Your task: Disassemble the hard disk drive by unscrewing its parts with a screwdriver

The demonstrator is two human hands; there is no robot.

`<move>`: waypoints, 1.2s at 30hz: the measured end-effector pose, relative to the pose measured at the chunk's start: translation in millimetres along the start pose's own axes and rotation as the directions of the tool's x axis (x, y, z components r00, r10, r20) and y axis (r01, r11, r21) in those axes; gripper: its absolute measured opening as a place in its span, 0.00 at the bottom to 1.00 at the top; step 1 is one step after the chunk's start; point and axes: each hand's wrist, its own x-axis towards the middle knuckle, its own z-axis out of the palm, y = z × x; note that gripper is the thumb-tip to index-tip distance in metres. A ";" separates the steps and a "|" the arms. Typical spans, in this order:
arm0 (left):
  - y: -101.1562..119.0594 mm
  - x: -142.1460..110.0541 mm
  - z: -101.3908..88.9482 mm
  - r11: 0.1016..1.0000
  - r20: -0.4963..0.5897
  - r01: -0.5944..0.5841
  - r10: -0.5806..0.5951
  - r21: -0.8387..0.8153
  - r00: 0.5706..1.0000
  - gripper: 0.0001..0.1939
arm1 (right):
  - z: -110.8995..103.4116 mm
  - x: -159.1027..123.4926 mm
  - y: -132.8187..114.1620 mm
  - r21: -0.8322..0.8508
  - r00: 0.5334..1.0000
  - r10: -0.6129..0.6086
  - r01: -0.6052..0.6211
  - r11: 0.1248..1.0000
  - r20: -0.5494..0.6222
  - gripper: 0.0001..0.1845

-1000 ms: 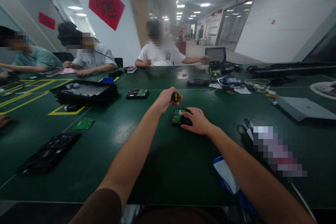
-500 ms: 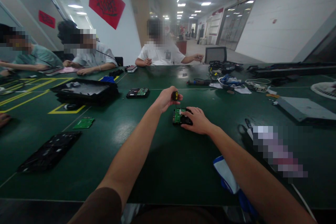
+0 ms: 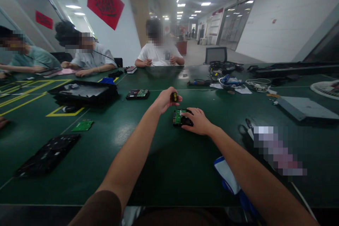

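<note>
Plainly, the left hand (image 3: pixel 166 101) clasped a screwdriver (image 3: pixel 174 96) above the hard drive's (image 3: pixel 177 119) far-left corner — the right hand (image 3: pixel 199 122), fingers half-spread, held its right end.

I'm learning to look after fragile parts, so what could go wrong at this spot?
The screwdriver in the left hand points down at the drive; a slip might scratch its green circuit board, or jab the right hand, whose fingers lie close by. Only that hand appears to steady the drive on the table, so it might twist.
</note>
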 end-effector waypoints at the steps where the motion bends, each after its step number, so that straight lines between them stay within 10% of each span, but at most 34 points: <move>1: 0.0 0.6 -1.3 1.000 -0.022 -0.019 0.020 0.023 1.000 0.10 | 0.0 -0.2 0.1 0.001 1.000 0.001 -0.001 1.000 -0.001 0.36; 20: 1.7 -4.2 4.4 0.970 -0.046 -0.140 0.151 0.200 0.987 0.10 | -4.5 -1.0 -1.5 -0.002 0.999 0.022 -0.022 1.000 0.033 0.36; 29: -2.1 0.2 5.8 1.000 -0.012 -0.013 0.013 0.004 1.000 0.10 | -2.1 -1.4 -0.7 -0.006 1.000 0.013 -0.013 1.000 0.009 0.36; 36: 0.9 -4.1 3.1 0.958 -0.059 -0.148 0.167 0.245 0.984 0.11 | -2.3 -1.5 -0.2 0.002 1.000 0.019 -0.019 1.000 0.018 0.36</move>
